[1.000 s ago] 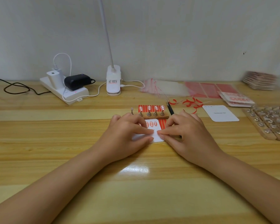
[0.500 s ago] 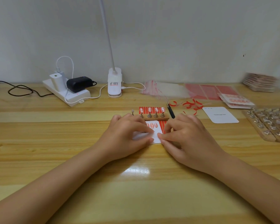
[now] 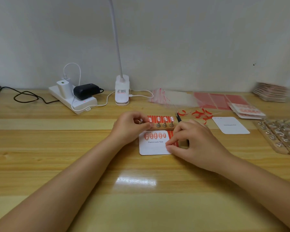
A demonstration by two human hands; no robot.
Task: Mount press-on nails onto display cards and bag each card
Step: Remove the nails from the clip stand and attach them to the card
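- The card (image 3: 153,145) lies flat on the table (image 3: 57,148), white, printed "Handmade Nail"; five nails (image 3: 155,135) sit in a row along its top edge; the lower half is bare
- The right hand (image 3: 193,144) rests on the card's right edge, fingers curled and fingertips pinched together at the lower right corner; whether it holds the card's edge or the red tape strip (image 3: 172,137) just beside it I cannot tell
- The left hand (image 3: 130,127) is up at the left end of the wooden stand (image 3: 164,126), just behind the card; thumb and forefinger are curled in a pinch on a nail on its peg (image 3: 141,121)
- The stand carries further pegs, each with a pale nail on top; red tape (image 3: 160,118) lies behind it
- Black tweezers (image 3: 179,117) lie at the stand's right end, tips pointing away from the person, partly hidden by the right hand
- A spare card (image 3: 230,125) lies to the right, well apart from the first; curls of red backing (image 3: 200,113) lie behind it
- Wooden racks (image 3: 282,136) of more pegs stand at the far right, blurred
- Clear bags (image 3: 171,97) and red sheets (image 3: 219,100) lie along the back; filled cards (image 3: 247,111) are stacked near them, and another stack (image 3: 271,92) stands by the wall
- A clip lamp (image 3: 122,91) stands behind the stand; a power strip (image 3: 74,101) with a white charger and a black adapter lies to its left
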